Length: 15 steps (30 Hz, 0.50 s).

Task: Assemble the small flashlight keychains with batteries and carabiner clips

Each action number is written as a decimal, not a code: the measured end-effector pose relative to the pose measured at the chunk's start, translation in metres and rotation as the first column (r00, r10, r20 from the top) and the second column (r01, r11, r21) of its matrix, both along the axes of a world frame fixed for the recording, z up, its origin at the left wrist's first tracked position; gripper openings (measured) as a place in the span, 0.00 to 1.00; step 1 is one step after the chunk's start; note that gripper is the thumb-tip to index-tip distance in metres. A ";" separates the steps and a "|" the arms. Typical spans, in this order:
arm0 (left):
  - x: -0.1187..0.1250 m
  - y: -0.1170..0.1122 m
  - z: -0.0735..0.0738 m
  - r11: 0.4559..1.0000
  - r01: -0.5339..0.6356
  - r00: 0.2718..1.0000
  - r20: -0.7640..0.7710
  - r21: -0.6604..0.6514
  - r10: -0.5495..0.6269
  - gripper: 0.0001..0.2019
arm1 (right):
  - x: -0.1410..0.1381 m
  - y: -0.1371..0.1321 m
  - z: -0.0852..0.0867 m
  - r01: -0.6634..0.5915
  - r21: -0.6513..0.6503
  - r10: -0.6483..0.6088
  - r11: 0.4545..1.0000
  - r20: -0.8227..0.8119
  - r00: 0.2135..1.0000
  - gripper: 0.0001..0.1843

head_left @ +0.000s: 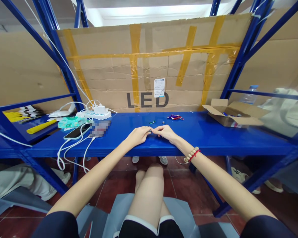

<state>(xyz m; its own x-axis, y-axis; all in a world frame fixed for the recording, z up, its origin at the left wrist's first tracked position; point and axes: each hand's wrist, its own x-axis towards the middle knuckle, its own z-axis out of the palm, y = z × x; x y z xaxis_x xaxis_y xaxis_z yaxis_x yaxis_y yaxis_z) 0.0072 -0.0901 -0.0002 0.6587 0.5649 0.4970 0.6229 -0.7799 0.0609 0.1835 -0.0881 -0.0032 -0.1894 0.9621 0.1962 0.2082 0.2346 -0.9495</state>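
My left hand [138, 135] and my right hand [165, 132] rest together on the blue shelf [203, 132], fingertips meeting around a tiny dark part [150, 131] pinched between them. Both hands have their fingers curled closed. A small green clip [152, 122] and a small metal piece [163, 122] lie just beyond the hands. A little pile of red and blue small parts [175, 117] sits farther back. A beaded bracelet with a red cord [191, 154] is on my right wrist.
An open cardboard box [234, 115] stands at the right. At the left lie a phone [76, 131], white cables, a power strip with chargers [95, 113], a teal tape dispenser [71, 122] and a yellow tool [41, 126]. A taped cardboard sheet marked LED [149, 66] backs the shelf.
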 end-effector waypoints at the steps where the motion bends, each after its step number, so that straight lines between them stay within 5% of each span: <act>1: 0.000 0.000 0.000 1.000 -0.004 1.000 -0.003 0.001 0.004 0.10 | 0.000 -0.001 0.000 0.003 -0.002 -0.003 1.000 0.007 1.000 0.22; 15: 0.005 0.001 0.002 0.993 -0.112 0.994 -0.017 -0.024 0.112 0.08 | -0.003 0.004 -0.003 -0.008 0.070 0.010 0.998 -0.024 1.000 0.24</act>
<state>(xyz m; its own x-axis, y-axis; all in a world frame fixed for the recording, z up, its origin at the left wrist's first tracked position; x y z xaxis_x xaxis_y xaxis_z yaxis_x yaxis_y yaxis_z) 0.0119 -0.0893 0.0015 0.5980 0.6473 0.4726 0.7072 -0.7037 0.0689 0.1802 -0.0843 -0.0064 -0.1925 0.9442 0.2672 0.1829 0.3021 -0.9356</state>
